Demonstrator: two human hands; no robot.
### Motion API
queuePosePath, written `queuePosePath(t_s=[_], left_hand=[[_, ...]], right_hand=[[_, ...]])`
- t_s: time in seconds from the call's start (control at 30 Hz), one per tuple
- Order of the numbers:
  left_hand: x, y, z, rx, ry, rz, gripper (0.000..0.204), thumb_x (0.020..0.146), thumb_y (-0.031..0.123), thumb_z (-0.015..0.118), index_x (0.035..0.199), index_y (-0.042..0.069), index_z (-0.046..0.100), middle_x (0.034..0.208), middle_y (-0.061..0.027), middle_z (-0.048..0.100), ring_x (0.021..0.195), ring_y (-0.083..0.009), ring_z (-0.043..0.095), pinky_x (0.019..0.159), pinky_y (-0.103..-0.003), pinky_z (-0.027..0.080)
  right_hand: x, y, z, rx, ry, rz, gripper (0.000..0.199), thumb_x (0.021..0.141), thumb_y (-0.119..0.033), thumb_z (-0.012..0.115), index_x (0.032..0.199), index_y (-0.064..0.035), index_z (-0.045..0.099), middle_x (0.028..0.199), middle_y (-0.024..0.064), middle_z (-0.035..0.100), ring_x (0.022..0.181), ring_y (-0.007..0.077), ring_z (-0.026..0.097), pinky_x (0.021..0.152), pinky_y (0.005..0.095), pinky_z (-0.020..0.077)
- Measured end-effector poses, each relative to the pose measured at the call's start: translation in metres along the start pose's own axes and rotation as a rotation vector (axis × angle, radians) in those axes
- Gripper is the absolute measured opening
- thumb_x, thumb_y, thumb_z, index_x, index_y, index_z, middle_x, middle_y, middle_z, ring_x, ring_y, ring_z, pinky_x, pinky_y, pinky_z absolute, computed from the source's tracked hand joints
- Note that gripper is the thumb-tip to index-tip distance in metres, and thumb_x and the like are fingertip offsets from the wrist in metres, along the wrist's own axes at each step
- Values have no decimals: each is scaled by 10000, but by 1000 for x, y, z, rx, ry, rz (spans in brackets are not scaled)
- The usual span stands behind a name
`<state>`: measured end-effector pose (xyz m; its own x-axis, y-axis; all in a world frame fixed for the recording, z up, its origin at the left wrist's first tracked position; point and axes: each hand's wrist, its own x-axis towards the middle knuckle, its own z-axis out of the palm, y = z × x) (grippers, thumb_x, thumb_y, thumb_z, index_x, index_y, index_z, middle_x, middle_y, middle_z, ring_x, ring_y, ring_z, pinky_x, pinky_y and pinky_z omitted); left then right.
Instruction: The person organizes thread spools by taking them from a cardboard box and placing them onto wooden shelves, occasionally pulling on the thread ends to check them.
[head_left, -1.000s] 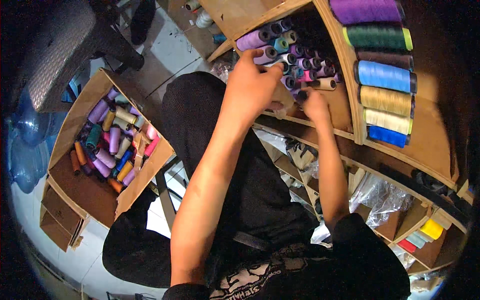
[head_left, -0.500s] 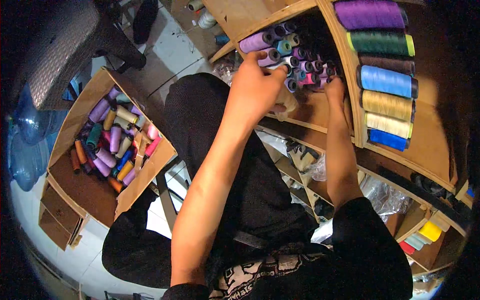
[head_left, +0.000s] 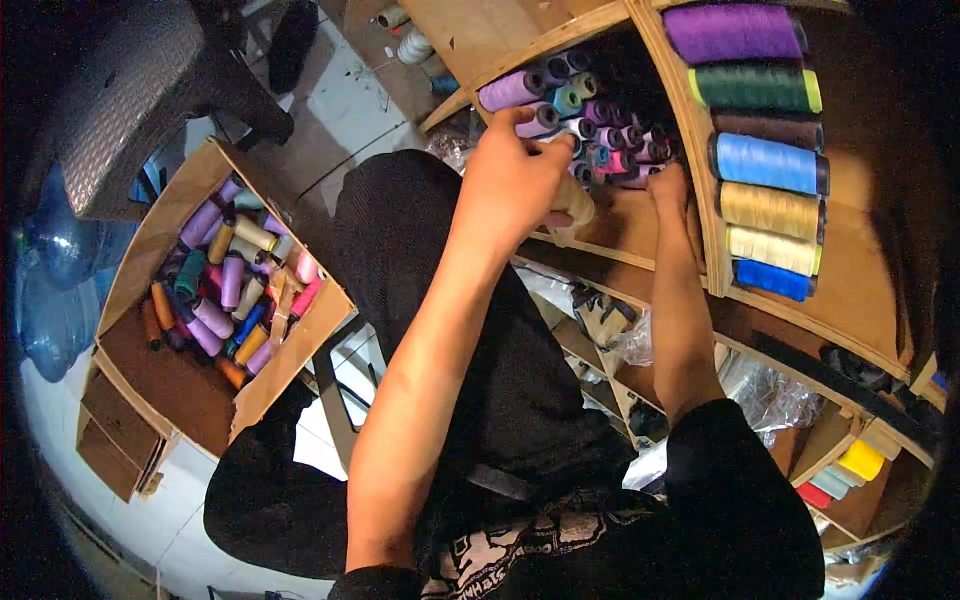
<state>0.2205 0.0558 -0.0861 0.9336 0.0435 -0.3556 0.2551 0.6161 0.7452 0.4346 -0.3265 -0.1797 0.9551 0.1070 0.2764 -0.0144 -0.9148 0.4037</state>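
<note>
Your left hand [head_left: 515, 175] clamps a cream spool [head_left: 574, 203] | right hand [head_left: 668, 190], grip unclear, in shelf cubby [head_left: 640, 215] at 12 | carton [head_left: 150, 390] at 9 half full.

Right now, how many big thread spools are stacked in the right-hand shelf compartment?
7, stacked top to bottom: purple spool, dark green, brown, light blue, tan, pale yellow, bright blue. More may hide behind.

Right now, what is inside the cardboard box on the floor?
The cardboard box holds loose thread spools in purple, orange, cream, pink and teal, heaped at one end. Whatever lies beneath the heap is covered.
</note>
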Motion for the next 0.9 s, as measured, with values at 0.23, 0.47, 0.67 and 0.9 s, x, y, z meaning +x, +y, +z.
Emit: queuePosePath(t_s=[0.23, 0.47, 0.67, 0.9], left_hand=[[-7, -3, -14, 29, 68, -8, 548, 809, 155, 586, 1223, -88, 322, 1011, -195, 535, 866, -283, 589, 562, -398, 574], [-1, -11, -13, 51, 135, 68, 515, 774, 154, 591, 1182, -89, 391, 921, -188, 581, 737, -255, 621, 487, -349, 568], [-5, -12, -15, 27, 130, 61, 526, 774, 158, 594, 1189, -90, 387, 926, -190, 581, 743, -255, 619, 494, -350, 568], [-3, -8, -11, -19, 95, 50, 520, 774, 151, 604, 1182, -92, 390, 907, -182, 580, 759, -251, 616, 496, -357, 566]], right_hand=[[-36, -84, -78, 710, -387, -74, 339, 691, -183, 647, 956, 24, 597, 781, 138, 645, 661, 211, 620, 599, 319, 474], [-49, -80, -70, 416, -404, 6, 349, 652, -233, 746, 890, -7, 628, 652, 97, 622, 541, 150, 589, 502, 293, 444], [-79, -73, -85, 343, -239, 36, 300, 684, -180, 647, 855, 65, 618, 907, 293, 590, 879, 408, 583, 760, 452, 464], [-61, -58, -78, 185, -348, 152, 232, 711, -84, 562, 878, 71, 606, 917, 304, 582, 893, 426, 570, 796, 454, 457]])
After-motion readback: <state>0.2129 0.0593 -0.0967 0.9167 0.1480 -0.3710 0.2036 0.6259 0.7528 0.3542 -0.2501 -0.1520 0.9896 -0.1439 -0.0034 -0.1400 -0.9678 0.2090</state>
